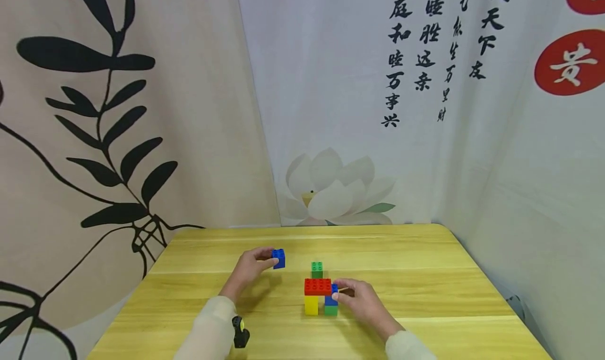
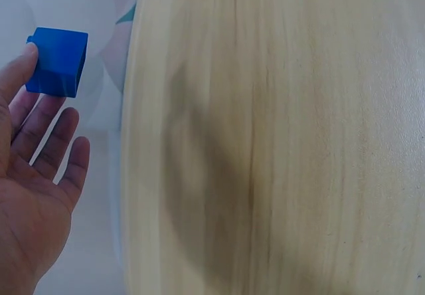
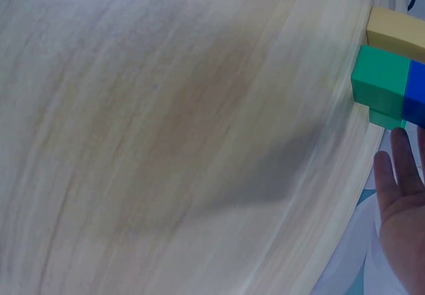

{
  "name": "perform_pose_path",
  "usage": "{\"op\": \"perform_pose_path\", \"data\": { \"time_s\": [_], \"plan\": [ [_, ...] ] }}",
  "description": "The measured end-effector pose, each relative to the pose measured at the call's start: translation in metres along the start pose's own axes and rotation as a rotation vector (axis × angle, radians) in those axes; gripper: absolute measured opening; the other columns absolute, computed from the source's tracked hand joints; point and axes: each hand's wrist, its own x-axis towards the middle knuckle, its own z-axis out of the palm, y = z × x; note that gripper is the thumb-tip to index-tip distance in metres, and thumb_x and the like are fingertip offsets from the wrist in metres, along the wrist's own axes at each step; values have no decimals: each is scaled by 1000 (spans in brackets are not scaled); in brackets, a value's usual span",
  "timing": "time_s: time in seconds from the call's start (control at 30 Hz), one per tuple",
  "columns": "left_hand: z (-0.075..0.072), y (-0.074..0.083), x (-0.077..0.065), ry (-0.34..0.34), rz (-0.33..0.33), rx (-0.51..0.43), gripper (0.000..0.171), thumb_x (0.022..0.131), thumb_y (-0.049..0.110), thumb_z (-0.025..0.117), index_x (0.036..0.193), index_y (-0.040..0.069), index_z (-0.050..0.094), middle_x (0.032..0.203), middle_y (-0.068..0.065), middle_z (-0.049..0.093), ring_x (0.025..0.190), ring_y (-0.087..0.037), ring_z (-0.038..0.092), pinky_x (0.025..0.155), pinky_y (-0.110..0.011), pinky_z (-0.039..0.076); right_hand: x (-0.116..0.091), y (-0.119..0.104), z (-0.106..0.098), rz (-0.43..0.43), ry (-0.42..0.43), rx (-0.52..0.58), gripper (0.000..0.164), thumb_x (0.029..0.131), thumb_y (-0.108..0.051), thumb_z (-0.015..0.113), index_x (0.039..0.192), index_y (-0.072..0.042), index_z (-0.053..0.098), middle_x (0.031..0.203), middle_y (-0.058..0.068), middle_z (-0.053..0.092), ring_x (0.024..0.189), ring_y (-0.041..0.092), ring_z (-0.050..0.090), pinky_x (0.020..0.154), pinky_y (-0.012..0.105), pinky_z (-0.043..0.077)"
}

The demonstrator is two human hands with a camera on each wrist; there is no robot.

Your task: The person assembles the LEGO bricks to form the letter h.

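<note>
My left hand [image 1: 250, 270] pinches a blue building block [image 1: 279, 258] between thumb and fingers, raised above the table left of a small block structure. In the left wrist view that blue block [image 2: 58, 62] sits at the fingertips. The structure has a red block [image 1: 317, 287] on top, a yellow block [image 1: 311, 305] under its left end, and a blue block [image 1: 331, 300] over a green block [image 1: 331, 310] at the right. My right hand [image 1: 361, 299] pinches a blue block [image 1: 334, 288] beside the red one's right end; its fingertips are partly out of the right wrist view.
Behind the red block stands another green block [image 1: 317, 269]. The wooden table [image 1: 402, 255] spreads around the structure, with its far edge against a printed curtain [image 1: 212, 113]. A dark device [image 1: 241, 332] is worn at the left wrist.
</note>
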Motion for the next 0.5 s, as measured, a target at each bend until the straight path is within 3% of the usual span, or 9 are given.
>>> {"op": "perform_pose_path", "data": {
  "time_s": [0.23, 0.5],
  "plan": [
    [0, 11, -3, -17, 21, -20, 46, 90, 32, 75, 129, 9, 65, 111, -3, 68, 106, -23, 61, 90, -46, 51, -1, -2, 0, 0, 7, -1, 45, 92, -31, 71, 127, -4, 65, 117, 12, 68, 101, 26, 64, 88, 45, 54],
    [7, 26, -11, -82, 72, -18, 46, 90, 34, 74, 129, 10, 65, 117, -7, 67, 108, -29, 61, 88, -45, 53, -1, -3, -1, -9, 10, 5, 41, 92, -30, 72, 124, -6, 65, 113, 8, 68, 98, 23, 63, 86, 44, 54]
  ]
}}
